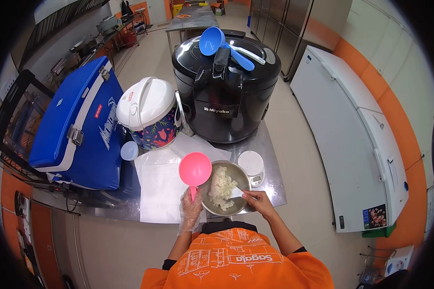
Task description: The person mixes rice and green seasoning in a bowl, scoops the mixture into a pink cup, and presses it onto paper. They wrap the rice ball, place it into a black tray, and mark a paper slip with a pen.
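Observation:
My left hand [191, 208], in a clear plastic glove, is closed round the handle of a pink ladle [195, 169], whose round bowl is over the left rim of a metal bowl [242, 176]. White rice [222, 189] lies in a heap inside the metal bowl. My bare right hand [258, 201] grips a white spatula [237, 193] at the bowl's right side, its blade against the rice. Just right of the bowl stands a white kitchen scale [251, 165]. White paper sheets [160, 192] lie to the left.
Behind the bowl stands a large black Miyako cooker [226, 106] with a blue ladle [212, 41] on its lid. A floral rice cooker [149, 113], a small light-blue cup [129, 151] and a blue cooler box [77, 130] are left. A white chest freezer [342, 139] stands right.

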The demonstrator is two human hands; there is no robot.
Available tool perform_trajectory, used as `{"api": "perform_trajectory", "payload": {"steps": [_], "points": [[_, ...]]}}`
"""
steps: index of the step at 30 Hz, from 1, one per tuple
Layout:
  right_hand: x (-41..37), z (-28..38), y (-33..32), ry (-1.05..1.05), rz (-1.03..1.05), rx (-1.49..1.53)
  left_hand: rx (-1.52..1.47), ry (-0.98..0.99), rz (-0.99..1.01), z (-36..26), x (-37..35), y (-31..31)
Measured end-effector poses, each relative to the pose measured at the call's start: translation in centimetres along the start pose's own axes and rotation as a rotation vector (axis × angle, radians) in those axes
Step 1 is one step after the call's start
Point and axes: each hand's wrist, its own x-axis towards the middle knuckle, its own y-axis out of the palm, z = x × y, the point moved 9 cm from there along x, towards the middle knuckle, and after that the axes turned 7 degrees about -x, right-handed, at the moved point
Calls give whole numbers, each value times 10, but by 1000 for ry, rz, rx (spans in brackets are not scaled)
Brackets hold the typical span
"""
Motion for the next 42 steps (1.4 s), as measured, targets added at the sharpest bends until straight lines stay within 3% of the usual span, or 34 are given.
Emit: {"api": "perform_trajectory", "payload": {"steps": [4,8,10,15,16,19,23,26,30,35,37,39,40,42], "points": [[-3,-1,-11,9,32,-69,155,-42,-26,-1,-3,-15],[-9,0,-13,61,50,-82,506,80,-64,3,-3,-32],[-12,2,-13,63,64,-77,696,87,-74,-33,-11,-24],[-15,23,-18,-17,130,-80,918,2,47,-64,-24,-7],[-12,33,-22,-88,90,-203,976,-18,99,-64,-27,-3],[-15,92,-27,-271,-40,-654,994,20,211,-72,-44,24],[-28,150,14,-226,-169,-1308,993,-18,294,-54,-49,40],[-39,166,79,-488,-248,-1485,976,29,298,-34,-51,42],[-51,161,136,-641,-267,-1613,914,60,400,-14,-54,42],[-56,157,153,-695,-238,-1725,813,19,451,22,-57,37],[-56,167,143,-706,-155,-1705,831,-1,450,-7,-51,37],[-59,182,102,-687,-280,-1523,704,-336,209,4,-49,5],[-60,186,79,-641,-238,-1470,629,-499,85,10,-53,-10],[-61,186,32,-496,-268,-1273,402,-587,122,1,-56,-11]]}}
